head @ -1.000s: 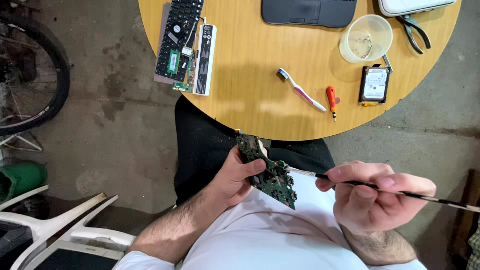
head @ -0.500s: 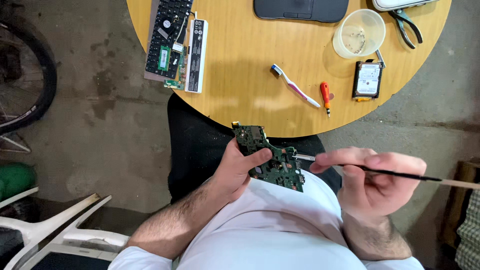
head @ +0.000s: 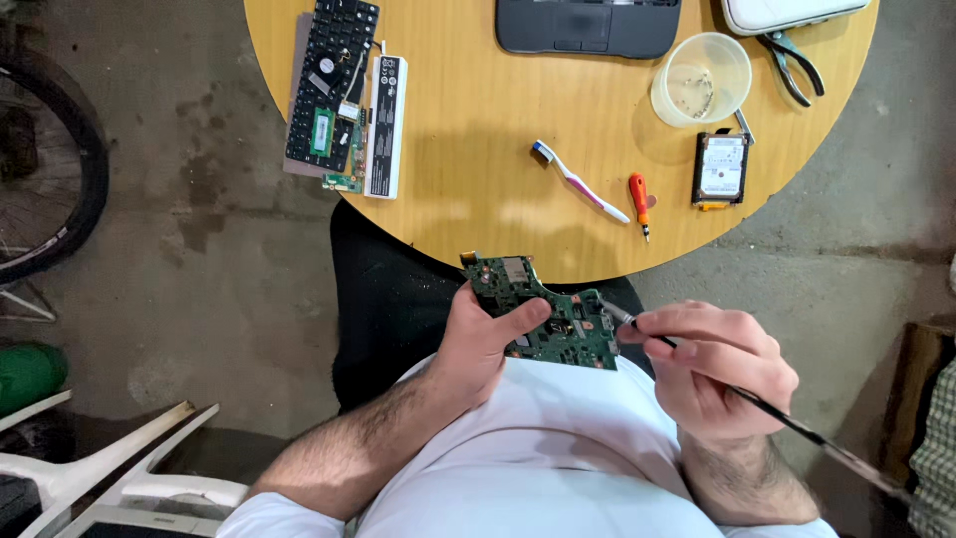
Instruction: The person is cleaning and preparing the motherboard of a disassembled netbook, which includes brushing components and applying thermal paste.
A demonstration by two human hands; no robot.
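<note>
My left hand (head: 480, 339) grips a green circuit board (head: 558, 319) in front of my chest, thumb across its face. My right hand (head: 719, 369) pinches a long thin black brush (head: 767, 408); its tip touches the board's right edge, and the handle runs off to the lower right. Both hands are below the near edge of a round wooden table (head: 478, 189).
On the table lie a keyboard (head: 329, 80) with a small memory card, a white battery bar (head: 384, 125), a toothbrush (head: 581, 181), a small red screwdriver (head: 639, 202), a hard drive (head: 720, 167), a clear plastic cup (head: 700, 78), pliers (head: 795, 62) and a dark laptop base (head: 588, 25). A bicycle wheel (head: 50, 179) and white chair (head: 110, 468) stand left.
The view shifted so the table sits further left. My hands and the board rose slightly toward the table edge; the brush tip stays at the board's right edge.
</note>
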